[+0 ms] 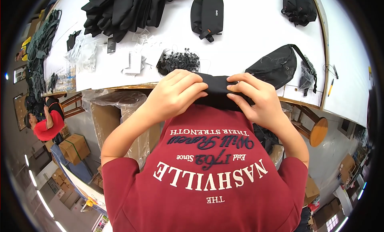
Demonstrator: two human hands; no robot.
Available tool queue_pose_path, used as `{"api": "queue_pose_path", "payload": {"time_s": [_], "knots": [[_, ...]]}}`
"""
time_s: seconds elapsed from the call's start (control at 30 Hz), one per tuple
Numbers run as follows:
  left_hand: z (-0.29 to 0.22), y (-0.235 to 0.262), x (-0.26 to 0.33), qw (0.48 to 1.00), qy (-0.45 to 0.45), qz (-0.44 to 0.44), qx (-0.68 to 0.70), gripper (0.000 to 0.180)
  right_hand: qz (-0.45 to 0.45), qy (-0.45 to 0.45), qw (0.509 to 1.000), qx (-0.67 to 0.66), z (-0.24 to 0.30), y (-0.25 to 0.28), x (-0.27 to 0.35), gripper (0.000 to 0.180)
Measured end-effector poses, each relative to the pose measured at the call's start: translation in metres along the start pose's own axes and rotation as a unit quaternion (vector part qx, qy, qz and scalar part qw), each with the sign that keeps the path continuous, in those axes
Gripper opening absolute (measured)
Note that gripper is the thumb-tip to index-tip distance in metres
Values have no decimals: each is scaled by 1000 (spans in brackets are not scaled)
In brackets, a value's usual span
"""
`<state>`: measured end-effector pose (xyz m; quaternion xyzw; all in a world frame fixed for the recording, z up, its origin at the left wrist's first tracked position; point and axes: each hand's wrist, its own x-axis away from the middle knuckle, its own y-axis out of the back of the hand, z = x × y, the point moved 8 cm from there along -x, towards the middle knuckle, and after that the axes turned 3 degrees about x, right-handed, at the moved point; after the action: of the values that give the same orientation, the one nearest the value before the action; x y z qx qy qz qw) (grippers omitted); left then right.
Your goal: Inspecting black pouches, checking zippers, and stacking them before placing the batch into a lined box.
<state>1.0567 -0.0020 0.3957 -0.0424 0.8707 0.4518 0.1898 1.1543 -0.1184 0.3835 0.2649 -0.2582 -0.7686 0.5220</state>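
Note:
Between my two hands, at the table's near edge against my shirt, is a black fabric bag (217, 91), partly hidden by my fingers. My left hand (178, 92) grips its left end with the fingers curled over. At the right end, my right hand (256, 97) pinches the fabric between thumb and fingers. Just beyond my left hand lies a heap of small black looped cords (180, 62). A black sling bag with a strap (276, 67) rests right beside my right hand. Farther back stands a black boxy pouch (208, 18) with a short tab.
Black bags (124, 12) are piled at the back left, and another black bag (299, 8) sits at the back right. Clear plastic bags (85, 52) and white cards (134, 63) lie on the left. A yellow pen (331, 88) lies right. A wooden stool (319, 131) is under the table.

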Motion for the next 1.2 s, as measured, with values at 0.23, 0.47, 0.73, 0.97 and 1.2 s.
{"api": "queue_pose_path", "payload": {"time_s": [0.23,0.47,0.73,0.97,1.2], "knots": [[6,-11,7,999,24,8,46,20,4,-10,1000,-4,0,-5,6,12],[-12,-10,-5,1000,-20,-19,-1,17,-28,-1,1000,4,4,-4,3,12],[11,-6,-1,997,43,7,58,24,-4,-27,999,-20,-7,-5,6,13],[19,4,18,996,81,15,45,20,-12,-13,999,-44,-6,-6,9,15],[46,15,32,945,264,11,193,28,-11,-3,996,-89,4,-2,23,23]]}}
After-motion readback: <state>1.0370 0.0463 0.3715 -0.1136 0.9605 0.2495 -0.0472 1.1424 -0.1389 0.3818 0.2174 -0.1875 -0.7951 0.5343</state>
